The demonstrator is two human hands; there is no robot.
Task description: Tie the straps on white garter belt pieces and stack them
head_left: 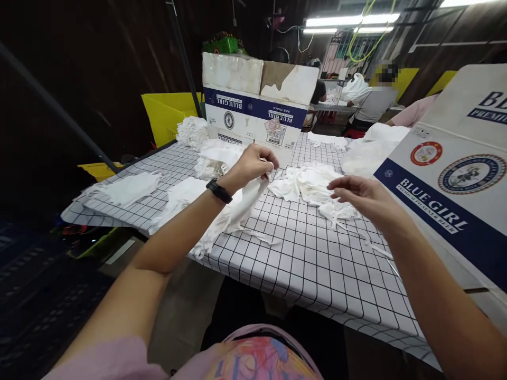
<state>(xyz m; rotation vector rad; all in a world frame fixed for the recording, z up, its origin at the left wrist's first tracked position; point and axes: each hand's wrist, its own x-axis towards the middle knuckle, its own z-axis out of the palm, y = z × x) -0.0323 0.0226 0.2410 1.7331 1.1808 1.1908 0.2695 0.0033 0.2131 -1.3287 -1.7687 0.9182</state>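
Note:
My left hand [253, 164], with a dark band on the wrist, pinches the top end of a white fabric piece [247, 199]. The piece hangs down over a stack of similar white pieces at the table's near left. My right hand [362, 196] hovers at the right edge of a loose heap of white fabric pieces [307, 183]. Its fingers are slightly bent and apart, and nothing shows in them. Thin white strips [366, 240] trail from the heap toward the right.
A checked cloth covers the table [293, 253]. One printed carton [253, 105] stands at the back, another [443, 174] close by my right arm. More white stacks [127, 187] lie to the left. Yellow panels [166, 119] stand behind. Other people [372, 103] sit farther back.

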